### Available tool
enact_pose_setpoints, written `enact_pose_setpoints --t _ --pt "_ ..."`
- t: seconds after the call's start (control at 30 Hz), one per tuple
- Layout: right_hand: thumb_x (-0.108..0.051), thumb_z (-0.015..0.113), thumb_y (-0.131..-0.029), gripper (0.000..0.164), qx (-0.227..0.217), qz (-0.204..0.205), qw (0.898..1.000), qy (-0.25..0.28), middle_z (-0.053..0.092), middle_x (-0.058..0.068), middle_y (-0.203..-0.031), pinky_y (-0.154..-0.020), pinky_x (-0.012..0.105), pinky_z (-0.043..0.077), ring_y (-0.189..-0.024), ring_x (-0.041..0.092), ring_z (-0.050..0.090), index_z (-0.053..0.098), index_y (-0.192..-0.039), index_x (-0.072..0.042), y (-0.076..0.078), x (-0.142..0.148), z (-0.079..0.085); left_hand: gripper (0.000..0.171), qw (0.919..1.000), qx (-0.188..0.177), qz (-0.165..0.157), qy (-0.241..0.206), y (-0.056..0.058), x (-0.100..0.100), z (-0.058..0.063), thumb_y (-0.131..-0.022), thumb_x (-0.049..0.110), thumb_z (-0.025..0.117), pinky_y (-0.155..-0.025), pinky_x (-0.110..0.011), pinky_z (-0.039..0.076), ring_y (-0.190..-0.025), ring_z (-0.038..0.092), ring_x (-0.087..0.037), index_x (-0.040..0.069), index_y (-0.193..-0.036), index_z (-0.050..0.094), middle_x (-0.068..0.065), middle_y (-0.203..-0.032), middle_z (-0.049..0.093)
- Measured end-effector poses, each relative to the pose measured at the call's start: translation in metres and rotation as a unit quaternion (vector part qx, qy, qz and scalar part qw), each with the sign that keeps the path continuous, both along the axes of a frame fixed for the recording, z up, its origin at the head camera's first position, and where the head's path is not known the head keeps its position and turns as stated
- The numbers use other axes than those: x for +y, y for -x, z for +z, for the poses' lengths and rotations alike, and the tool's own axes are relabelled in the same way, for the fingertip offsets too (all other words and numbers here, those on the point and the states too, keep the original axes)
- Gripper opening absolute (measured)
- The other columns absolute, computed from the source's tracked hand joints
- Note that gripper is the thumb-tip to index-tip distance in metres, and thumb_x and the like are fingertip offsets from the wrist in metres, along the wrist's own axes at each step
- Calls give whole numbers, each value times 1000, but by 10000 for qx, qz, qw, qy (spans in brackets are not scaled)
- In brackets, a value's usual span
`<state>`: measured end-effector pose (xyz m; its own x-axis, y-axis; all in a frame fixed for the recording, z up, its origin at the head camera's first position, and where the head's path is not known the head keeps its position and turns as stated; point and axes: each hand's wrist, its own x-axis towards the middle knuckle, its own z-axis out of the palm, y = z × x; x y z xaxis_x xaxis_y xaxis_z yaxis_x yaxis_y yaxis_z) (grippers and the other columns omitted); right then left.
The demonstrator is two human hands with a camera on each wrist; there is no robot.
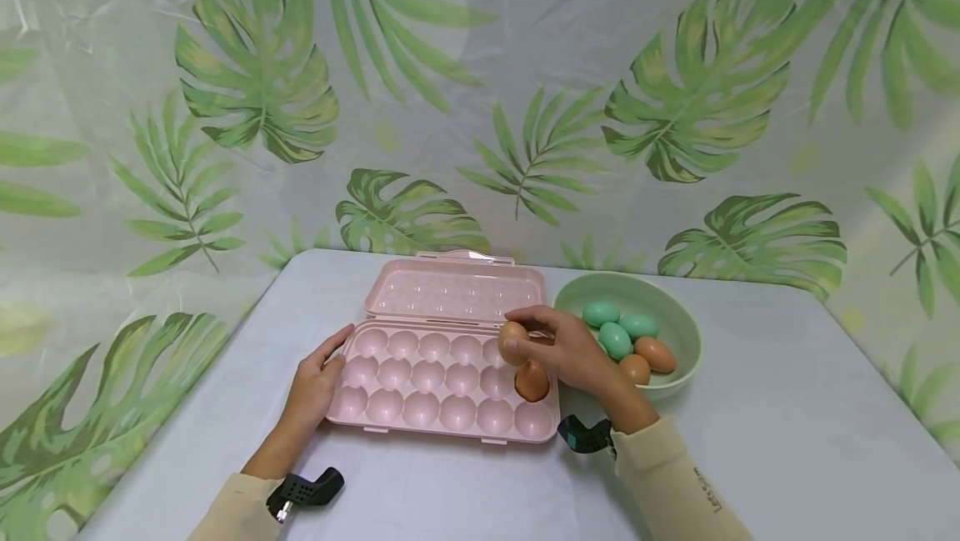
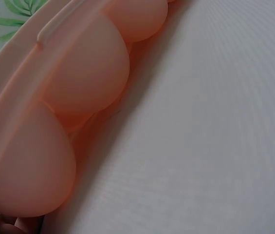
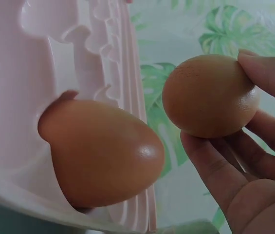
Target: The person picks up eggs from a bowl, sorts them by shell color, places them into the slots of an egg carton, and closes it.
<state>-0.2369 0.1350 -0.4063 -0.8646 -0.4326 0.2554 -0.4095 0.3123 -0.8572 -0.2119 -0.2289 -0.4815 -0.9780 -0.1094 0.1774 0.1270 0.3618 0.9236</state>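
Note:
My right hand (image 1: 573,349) pinches a brown egg (image 1: 513,343) between thumb and fingers, above the right side of a pink egg tray (image 1: 442,437). In the right wrist view, that held egg (image 3: 210,95) is apart from the tray. Another brown egg (image 1: 532,383) stands upright in a cup of the middle row at the right end. The tray's other visible cups hold nothing. At the tray's left edge, my left hand (image 1: 317,383) grips the side. Its fingertips (image 2: 10,225) barely show in the left wrist view, beside the tray's rounded cup undersides.
A green bowl (image 1: 693,341) to the right holds several teal eggs (image 1: 616,341) and brown eggs (image 1: 656,354). Behind the tray lies its opened pink lid (image 1: 457,291). The white table (image 1: 435,491) ends at a leaf-patterned curtain (image 1: 420,132).

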Motion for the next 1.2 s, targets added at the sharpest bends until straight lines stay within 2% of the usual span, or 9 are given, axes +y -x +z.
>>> enact_pose_setpoints --t 0.2,0.53,0.77,0.93,1.07,1.2 --pt "-22 74 -86 41 -120 147 9998 61 64 7 -118 -93 36 51 -107 24 62 65 -121 -2 0 -4 -4 44 10000 -12 8 24 0 0 0 -99 4 41 -115 -43 23 -142 28 -24 3 -143 45 -11 -149 41" --pt "-27 75 -84 39 -72 182 9997 -175 66 3 -110 -88 31 53 -102 22 64 67 -116 -5 -1 -9 -10 44 10000 -80 -11 -9 -2 1 1 -99 6 41 -116 -43 21 -142 28 -24 4 -143 45 -10 -150 41" --pt "-25 76 -84 39 82 271 9990 -350 68 6 -108 -87 35 54 -101 22 66 67 -115 -4 -2 -11 -12 44 9999 -94 -56 -66 -2 1 2 -99 5 40 -116 -43 21 -143 26 -23 4 -144 44 -9 -151 40" --pt "-16 75 -84 37 -29 218 9987 -465 68 12 -107 -88 43 53 -99 29 66 66 -115 0 0 -13 -15 44 9999 -93 -44 -96 -1 1 2 -99 5 40 -116 -42 21 -143 27 -22 4 -143 45 -9 -150 40" --pt "-15 75 -84 35 -43 271 9980 -576 69 12 -105 -88 43 53 -97 27 67 66 -114 0 -1 -13 -14 44 9999 -90 -29 -82 -1 1 2 -99 5 40 -116 -42 21 -142 27 -23 3 -143 45 -9 -150 40" --pt "-20 76 -84 37 -37 360 9977 -569 69 8 -105 -87 39 53 -96 21 67 66 -114 -2 0 -13 -16 45 9999 -83 -39 -67 -2 1 3 -99 5 40 -116 -42 21 -143 27 -23 3 -143 45 -9 -150 40"
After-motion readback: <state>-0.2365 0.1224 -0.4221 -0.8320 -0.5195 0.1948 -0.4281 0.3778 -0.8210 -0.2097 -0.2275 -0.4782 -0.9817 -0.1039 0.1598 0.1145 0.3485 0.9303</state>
